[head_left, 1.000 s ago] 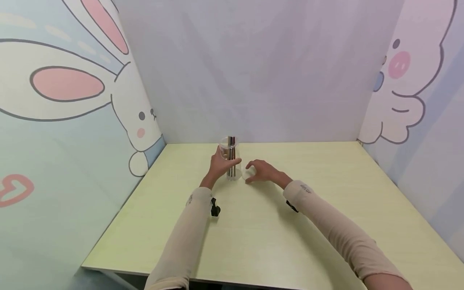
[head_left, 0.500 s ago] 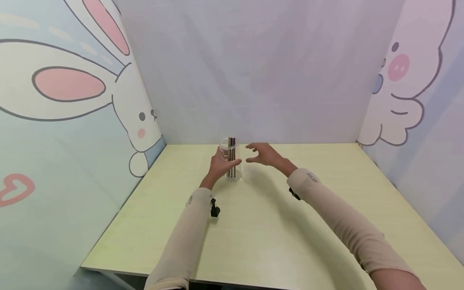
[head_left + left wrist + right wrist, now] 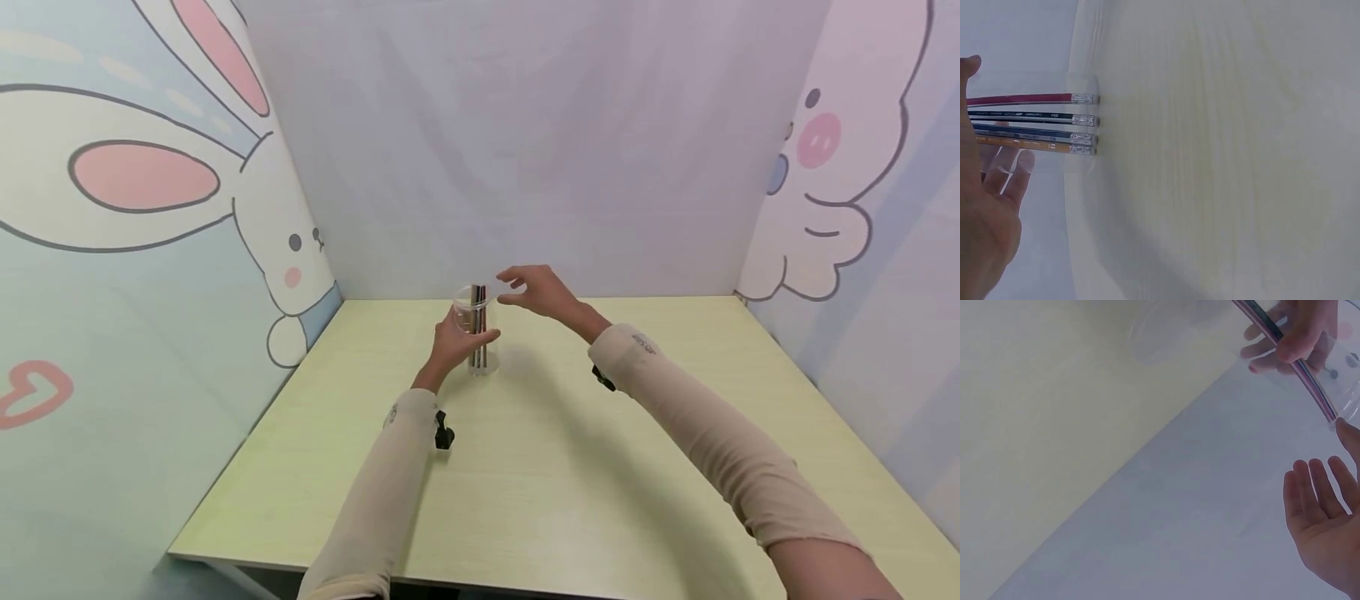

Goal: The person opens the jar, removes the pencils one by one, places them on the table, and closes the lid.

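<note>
A tall clear cup [image 3: 491,364] stands upright near the table's back edge, with several pencils [image 3: 477,297] inside. My left hand [image 3: 452,340] grips the cup from the left, thumb across its front. In the left wrist view the red pencil [image 3: 1022,99] and the orange pencil [image 3: 1041,145] show among darker ones, their eraser ends down at the cup's base. To the right of the rim hovers my right hand [image 3: 543,292], fingers spread and nothing held. The right wrist view shows its thumb [image 3: 1349,437] overlapping the pencils' upper ends.
The pale yellow table [image 3: 322,467] meets a plain grey back wall [image 3: 525,150]. Side walls with cartoon animals close off left and right. A small black device [image 3: 444,433] sits on the left cuff, another [image 3: 603,377] on the right cuff.
My right hand has risen from near the tabletop beside the cup's base to the height of its rim, drawing closer to it. The left hand and cup have stayed put.
</note>
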Tool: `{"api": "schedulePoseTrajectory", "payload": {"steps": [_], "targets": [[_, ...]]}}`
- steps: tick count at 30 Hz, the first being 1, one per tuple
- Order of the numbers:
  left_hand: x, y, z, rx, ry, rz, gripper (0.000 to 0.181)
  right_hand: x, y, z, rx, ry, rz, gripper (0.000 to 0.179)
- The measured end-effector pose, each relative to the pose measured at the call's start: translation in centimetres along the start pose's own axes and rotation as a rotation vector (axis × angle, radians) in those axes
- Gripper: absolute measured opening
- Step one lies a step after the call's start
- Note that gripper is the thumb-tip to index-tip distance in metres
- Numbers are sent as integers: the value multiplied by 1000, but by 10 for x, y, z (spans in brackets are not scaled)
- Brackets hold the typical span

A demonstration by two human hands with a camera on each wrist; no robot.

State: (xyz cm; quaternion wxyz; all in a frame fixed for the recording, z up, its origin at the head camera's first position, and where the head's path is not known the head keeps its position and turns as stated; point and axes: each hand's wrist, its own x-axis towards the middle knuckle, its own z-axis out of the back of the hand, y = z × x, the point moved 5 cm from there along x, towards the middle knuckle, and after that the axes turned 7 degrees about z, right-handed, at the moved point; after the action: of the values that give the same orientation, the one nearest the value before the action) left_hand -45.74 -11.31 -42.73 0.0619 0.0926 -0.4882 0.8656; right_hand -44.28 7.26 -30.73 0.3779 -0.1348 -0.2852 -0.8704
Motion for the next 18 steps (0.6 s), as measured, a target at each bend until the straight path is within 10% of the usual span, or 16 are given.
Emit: {"api": "schedulePoseTrajectory", "payload": {"steps": [18], "targets": [[-8, -4, 3, -18, -20, 28, 81, 27, 20, -10, -27, 10, -70, 24]]}}
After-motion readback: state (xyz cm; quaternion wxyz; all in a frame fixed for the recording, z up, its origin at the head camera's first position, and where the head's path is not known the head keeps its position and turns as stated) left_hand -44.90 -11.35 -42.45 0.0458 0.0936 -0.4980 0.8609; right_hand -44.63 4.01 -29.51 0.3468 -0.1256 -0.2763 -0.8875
